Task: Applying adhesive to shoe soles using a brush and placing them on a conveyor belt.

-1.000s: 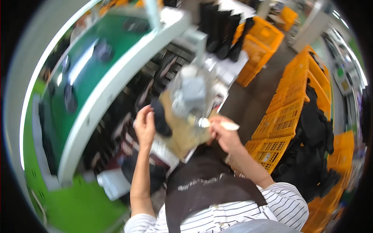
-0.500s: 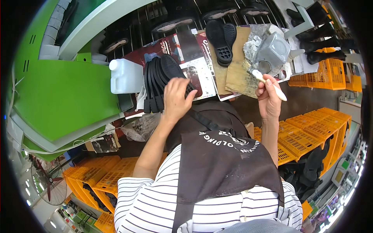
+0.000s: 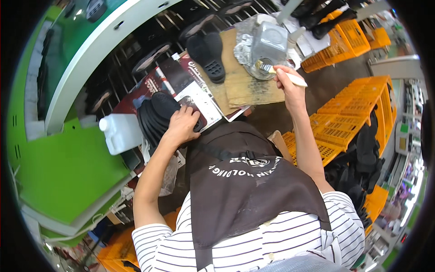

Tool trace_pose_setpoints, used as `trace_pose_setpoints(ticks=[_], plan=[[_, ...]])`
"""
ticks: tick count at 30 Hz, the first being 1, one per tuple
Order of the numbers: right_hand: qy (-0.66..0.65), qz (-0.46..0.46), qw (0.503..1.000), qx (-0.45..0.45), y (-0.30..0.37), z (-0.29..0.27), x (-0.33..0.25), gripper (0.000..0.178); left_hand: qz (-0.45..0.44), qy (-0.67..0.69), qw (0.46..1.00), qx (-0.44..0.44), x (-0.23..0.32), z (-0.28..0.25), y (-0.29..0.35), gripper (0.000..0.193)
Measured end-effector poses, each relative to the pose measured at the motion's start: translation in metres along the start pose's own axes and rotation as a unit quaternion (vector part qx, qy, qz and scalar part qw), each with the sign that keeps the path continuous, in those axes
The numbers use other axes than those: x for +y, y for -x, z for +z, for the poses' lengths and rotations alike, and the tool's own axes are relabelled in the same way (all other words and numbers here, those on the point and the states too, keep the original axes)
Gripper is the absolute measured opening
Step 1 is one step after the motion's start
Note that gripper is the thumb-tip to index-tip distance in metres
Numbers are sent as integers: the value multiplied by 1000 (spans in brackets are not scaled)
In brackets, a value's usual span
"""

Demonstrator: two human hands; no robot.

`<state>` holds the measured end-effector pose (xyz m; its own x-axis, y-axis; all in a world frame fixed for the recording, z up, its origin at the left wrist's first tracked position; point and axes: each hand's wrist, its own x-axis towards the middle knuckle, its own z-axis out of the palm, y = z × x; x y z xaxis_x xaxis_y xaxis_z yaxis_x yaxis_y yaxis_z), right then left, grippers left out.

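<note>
- A light, sparing dip seems best: the right fingers (image 3: 282, 78) pinch the brush (image 3: 298, 80), its head at the clear jar (image 3: 259, 74) just beyond them.
- The left fingers (image 3: 182, 113) curl over stacked black soles (image 3: 152, 113) beneath; whether they grip is hidden.
- Farther out, between both hands' fingers, more soles (image 3: 206, 54) lie on brown cardboard (image 3: 256, 93).

Soles (image 3: 164, 105) are plain black, brush handle (image 3: 297, 80) is off-white, apron (image 3: 256, 199) dark brown, shirt (image 3: 285, 233) white with dark stripes, crates (image 3: 355, 102) straight-up orange.

White arched lettering (image 3: 233, 172) on dk brown apron (image 3: 253, 204), white script (image 3: 194, 71) on dk red cardbd (image 3: 186, 61)
</note>
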<state>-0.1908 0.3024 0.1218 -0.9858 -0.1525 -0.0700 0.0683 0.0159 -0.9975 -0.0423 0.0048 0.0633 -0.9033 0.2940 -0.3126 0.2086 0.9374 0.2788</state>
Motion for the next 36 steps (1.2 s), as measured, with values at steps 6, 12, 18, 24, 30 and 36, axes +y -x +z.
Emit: trace_pose_setpoints(ticks=[6, 12, 18, 24, 30, 36], plan=[[209, -26, 977, 39, -44, -30, 16, 30, -13, 58, 985, 160, 6, -41, 37, 61], [251, 7, 965, 78, -64, -17, 31, 38, -136, 54, 956, 255, 11, -20, 75, 61], [213, 34, 971, 100, -74, -15, 62, 36, -227, 203, 921, 245, 16, -12, 90, 61], [135, 39, 982, 124, -71, -18, 68, 36, -235, 151, 934, 224, 21, 1, 86, 41], [-93, 103, 972, 189, -62, -33, 74, 33, -283, 166, 896, 299, 7, 27, 70, 56], [-337, 178, 909, 170, -51, -53, 104, 26, -430, 203, 836, 274, -5, 24, 59, 81]])
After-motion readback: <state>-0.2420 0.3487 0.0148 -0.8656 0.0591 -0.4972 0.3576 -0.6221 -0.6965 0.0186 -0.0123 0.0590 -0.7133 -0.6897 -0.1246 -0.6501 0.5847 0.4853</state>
